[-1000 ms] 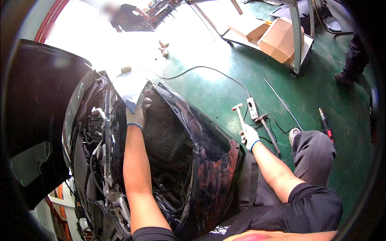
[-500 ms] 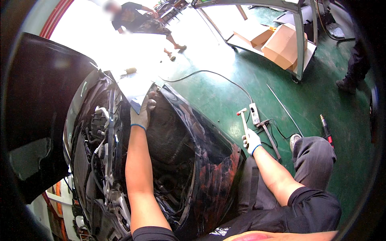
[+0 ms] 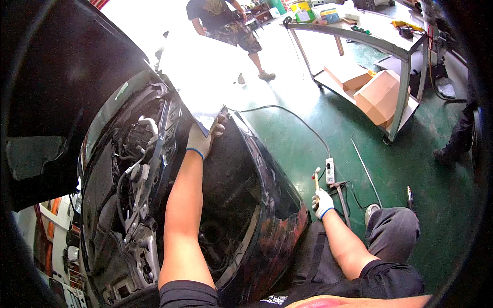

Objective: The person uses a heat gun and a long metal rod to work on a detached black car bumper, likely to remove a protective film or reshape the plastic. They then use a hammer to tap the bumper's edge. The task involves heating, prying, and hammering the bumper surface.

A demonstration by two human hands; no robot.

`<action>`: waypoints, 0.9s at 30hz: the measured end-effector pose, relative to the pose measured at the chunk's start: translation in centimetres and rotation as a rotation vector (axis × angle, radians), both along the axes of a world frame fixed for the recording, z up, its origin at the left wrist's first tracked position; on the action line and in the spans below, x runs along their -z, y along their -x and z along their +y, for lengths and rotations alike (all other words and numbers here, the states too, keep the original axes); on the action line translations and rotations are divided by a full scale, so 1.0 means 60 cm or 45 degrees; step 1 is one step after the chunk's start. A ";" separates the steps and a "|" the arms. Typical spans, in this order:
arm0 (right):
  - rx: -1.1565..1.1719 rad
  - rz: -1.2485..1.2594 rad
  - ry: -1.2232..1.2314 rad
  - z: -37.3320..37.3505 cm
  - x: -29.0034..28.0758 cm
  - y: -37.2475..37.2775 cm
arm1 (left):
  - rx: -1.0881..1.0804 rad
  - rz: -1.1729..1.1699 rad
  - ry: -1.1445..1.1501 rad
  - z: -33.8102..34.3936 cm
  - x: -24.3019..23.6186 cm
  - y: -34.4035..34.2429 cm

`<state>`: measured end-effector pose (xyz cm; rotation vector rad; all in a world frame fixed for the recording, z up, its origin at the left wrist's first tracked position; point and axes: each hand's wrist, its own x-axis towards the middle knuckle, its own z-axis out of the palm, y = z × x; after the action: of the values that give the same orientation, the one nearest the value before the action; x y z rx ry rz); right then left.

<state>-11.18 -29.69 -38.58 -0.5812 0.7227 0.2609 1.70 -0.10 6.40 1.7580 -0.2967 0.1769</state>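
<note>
In a white work glove with a blue cuff, my left hand [image 3: 200, 140] reaches up under the pointed end of a shiny dark car body panel [image 3: 204, 122]. Its fingers curl round the panel's edge, and the palm is partly hidden by it. My right hand [image 3: 322, 204], gloved alike, is closed round the pale handle of a small hammer [image 3: 317, 180]. The hammer is held head up, with red and whitish ends on its head. Below my left arm lies the dark open wheel arch, bordered by a scuffed bumper [image 3: 280, 226].
An exposed engine bay [image 3: 138, 154] lies left, under a raised hood [image 3: 61, 92]. On the green floor are a power strip [image 3: 329, 172], a second hammer [image 3: 342, 203] and a thin rod [image 3: 366, 172]. A wheeled cart [image 3: 405, 97] carries cardboard boxes. One person stands far back, another at right.
The view has shifted, so the car and cart sit differently in it. My left hand still grips the panel, and the right still holds the hammer. The far person has changed stance.
</note>
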 end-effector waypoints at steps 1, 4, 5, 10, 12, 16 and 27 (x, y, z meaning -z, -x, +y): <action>-0.014 -0.022 -0.018 -0.001 -0.002 0.002 | -0.012 -0.001 0.019 -0.004 -0.001 0.002; -0.110 -0.066 -0.046 -0.005 -0.003 0.003 | -0.015 0.032 0.075 -0.007 -0.002 0.003; -0.115 -0.080 -0.044 -0.008 -0.002 0.004 | 0.008 0.042 0.108 -0.010 -0.003 0.004; -0.133 -0.063 -0.062 -0.013 0.006 0.002 | -0.044 0.138 0.205 -0.030 -0.012 0.012; -0.110 -0.029 -0.077 -0.013 0.003 0.004 | -0.040 0.160 0.228 -0.030 -0.014 0.012; -0.080 0.025 -0.101 -0.007 -0.020 0.005 | 0.002 0.116 0.248 -0.006 -0.010 0.001; -0.115 -0.634 0.400 -0.045 -0.245 -0.046 | -0.007 0.063 0.110 -0.001 0.000 -0.008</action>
<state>-8.42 -32.36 -23.89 -0.9376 0.2535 0.0775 2.16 -0.14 6.38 1.6753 -0.2448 0.1483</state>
